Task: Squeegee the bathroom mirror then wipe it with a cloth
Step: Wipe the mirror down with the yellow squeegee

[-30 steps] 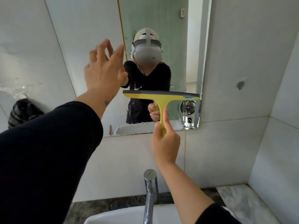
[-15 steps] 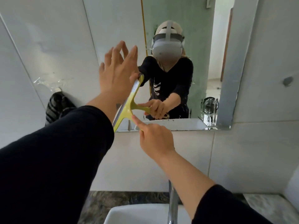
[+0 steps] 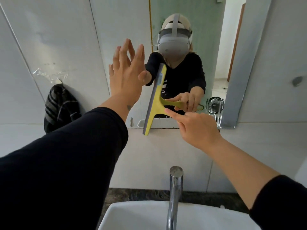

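**While gripped by right hand, squeegee stands near-vertical on mirror**

Nearest: white basin and chrome tap, bottom centre. Beyond: right hand closed on handle of yellow squeegee, forefinger laid along it. Blade steeply tilted, lower tip past bottom edge of mirror. Left hand raised, fingers spread, holding nothing. Farther left: dark striped cloth hanging on tiled wall.
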### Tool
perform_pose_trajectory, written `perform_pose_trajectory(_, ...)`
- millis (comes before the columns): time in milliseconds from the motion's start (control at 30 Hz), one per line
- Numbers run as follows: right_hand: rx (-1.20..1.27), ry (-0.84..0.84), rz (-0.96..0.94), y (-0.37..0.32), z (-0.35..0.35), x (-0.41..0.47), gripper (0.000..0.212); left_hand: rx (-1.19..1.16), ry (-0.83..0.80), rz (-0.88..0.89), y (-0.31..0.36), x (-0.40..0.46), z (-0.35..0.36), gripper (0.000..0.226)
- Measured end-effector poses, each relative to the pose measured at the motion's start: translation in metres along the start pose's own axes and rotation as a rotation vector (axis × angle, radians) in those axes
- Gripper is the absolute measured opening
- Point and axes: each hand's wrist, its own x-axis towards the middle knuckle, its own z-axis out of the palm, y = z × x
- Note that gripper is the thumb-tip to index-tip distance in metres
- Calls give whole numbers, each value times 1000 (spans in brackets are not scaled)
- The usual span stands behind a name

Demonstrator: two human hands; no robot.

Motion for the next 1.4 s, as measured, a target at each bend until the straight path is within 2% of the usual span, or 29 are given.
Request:
perform_pose_trajectory(167, -36, 6, 95, 32, -13, -26, 55, -27, 17, -7, 27, -12, 6, 67)
perform_pose_trajectory(400, -52, 24, 260, 62, -25, -64, 57, -125, -52, 58, 75, -28, 17, 73)
perform_pose_trajectory(667, -84, 21, 361, 85, -32, -93, 58, -105, -77, 127, 115, -34, 34, 80)
perform_pose_trajectory(867, -51, 23, 419, 86, -27, -100, 59, -86, -109, 106, 118, -33, 38, 90)
perform_pose_trajectory(1133, 110, 19, 602, 77, -12, -127, 57, -124, -99, 89, 118, -32, 37, 88)
perform_pose_trajectory(1400, 221, 0, 672, 67, -12, -132, 58, -113, -110, 97, 119, -31, 37, 87)
